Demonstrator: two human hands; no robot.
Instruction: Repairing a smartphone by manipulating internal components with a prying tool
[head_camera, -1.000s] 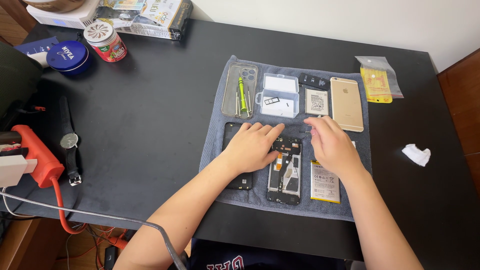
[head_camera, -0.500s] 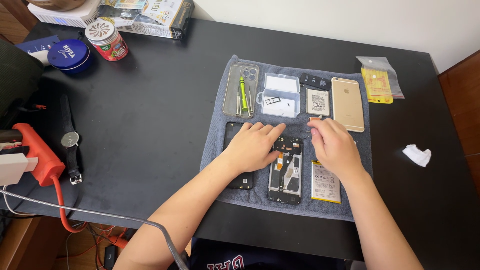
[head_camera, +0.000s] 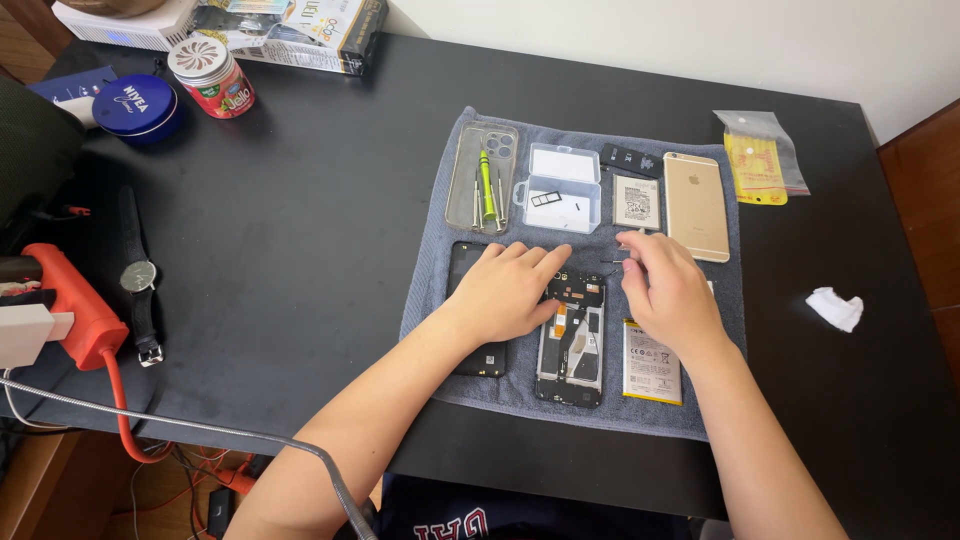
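On the black table (head_camera: 300, 250) I see a grey towel (head_camera: 430, 290) spread flat, carrying the parts. Near its middle lies the opened phone frame (head_camera: 572, 350), upright along the towel, its insides showing. My left hand (head_camera: 505, 290) rests flat, fingers loosely together, over a black back cover (head_camera: 480, 355) just left of the frame, fingertips touching the frame's top edge. My right hand (head_camera: 668, 290) sits just right of the frame, thumb and forefinger pinched on something thin and dark above it; I cannot tell what it is. Below that hand lies a white battery (head_camera: 652, 365), beside the frame. Farther up sit a gold phone (head_camera: 697, 205), a clear parts box (head_camera: 560, 190) and a clear phone case (head_camera: 482, 178) holding a green screwdriver (head_camera: 486, 186).
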